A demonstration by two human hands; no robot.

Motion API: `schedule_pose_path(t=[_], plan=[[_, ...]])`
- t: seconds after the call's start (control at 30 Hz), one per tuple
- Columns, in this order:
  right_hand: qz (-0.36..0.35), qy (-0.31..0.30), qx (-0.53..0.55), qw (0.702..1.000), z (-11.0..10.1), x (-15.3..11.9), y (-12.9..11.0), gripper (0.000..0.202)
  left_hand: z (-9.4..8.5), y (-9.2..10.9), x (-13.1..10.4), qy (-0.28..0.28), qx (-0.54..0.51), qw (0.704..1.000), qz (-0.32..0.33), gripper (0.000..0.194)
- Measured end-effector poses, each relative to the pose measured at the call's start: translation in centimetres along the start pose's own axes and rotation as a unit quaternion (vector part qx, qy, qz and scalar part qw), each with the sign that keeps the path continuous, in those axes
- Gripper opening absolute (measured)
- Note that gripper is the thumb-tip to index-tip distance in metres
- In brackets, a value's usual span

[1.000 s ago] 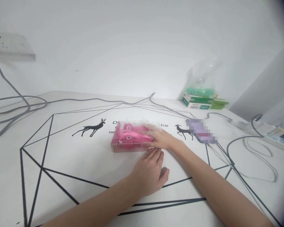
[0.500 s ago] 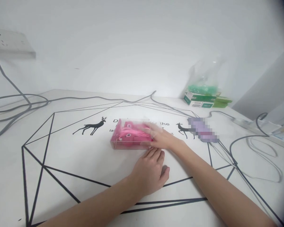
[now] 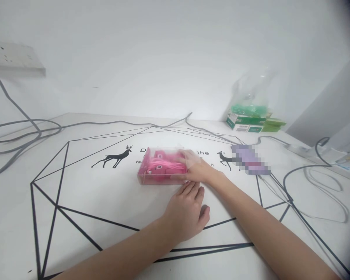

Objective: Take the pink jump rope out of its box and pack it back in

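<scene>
A clear plastic box (image 3: pixel 160 179) lies on the white table, with pink items (image 3: pixel 167 165) and a bundle of pink cord inside it. The fingers of my right hand (image 3: pixel 194 167) reach into the box's right end, seen through the clear plastic, and lie spread over the pink items. My left hand (image 3: pixel 188 212) rests palm down on the table in front of the box, its fingertips close to my right hand. Nothing shows in the left hand; its fingers are apart, the thumb out to the right.
A pixelated purple phone-like object (image 3: pixel 251 159) lies right of the box. Green-and-white boxes (image 3: pixel 245 123) with a clear bag stand at the back right. Grey cables (image 3: pixel 119 121) cross the table, and a wall socket (image 3: pixel 14 56) is at the left.
The hands and the box have stayed nearly in place. The whole view has shifted slightly, and the fingers in the box have moved a little.
</scene>
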State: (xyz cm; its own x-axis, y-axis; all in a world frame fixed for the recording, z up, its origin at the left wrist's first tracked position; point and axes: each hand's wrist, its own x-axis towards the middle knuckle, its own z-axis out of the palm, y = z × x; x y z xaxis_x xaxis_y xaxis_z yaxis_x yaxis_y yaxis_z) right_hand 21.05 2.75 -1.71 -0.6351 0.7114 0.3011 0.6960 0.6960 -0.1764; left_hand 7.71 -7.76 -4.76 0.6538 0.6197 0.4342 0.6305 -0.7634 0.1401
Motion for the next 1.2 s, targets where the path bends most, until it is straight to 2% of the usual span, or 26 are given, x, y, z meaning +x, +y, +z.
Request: schedule_pose_path(t=[0.23,0.5,0.87,1.03,1.2], plan=[[0.004,0.013,-0.031,0.999,0.1,0.0,0.0,0.067,0.1,-0.1,-0.1,-0.004,-0.001,1.000,0.003,0.046],[-0.028,-0.019,-0.003,0.999,0.0,-0.3,0.0,0.058,0.1,0.0,0.0,-0.013,0.002,1.000,0.007,0.047],[-0.009,-0.010,-0.031,0.999,0.1,-0.2,0.7,0.070,0.3,-0.3,-0.2,-0.019,0.009,1.000,0.010,0.047],[-0.023,-0.016,-0.017,0.999,-0.6,-0.7,1.7,0.066,0.1,-0.2,-0.1,-0.026,0.010,1.000,0.014,0.047],[0.009,-0.038,0.017,0.999,-1.6,-1.3,1.9,0.066,0.1,-0.2,-0.2,-0.022,0.013,1.000,0.018,0.047]])
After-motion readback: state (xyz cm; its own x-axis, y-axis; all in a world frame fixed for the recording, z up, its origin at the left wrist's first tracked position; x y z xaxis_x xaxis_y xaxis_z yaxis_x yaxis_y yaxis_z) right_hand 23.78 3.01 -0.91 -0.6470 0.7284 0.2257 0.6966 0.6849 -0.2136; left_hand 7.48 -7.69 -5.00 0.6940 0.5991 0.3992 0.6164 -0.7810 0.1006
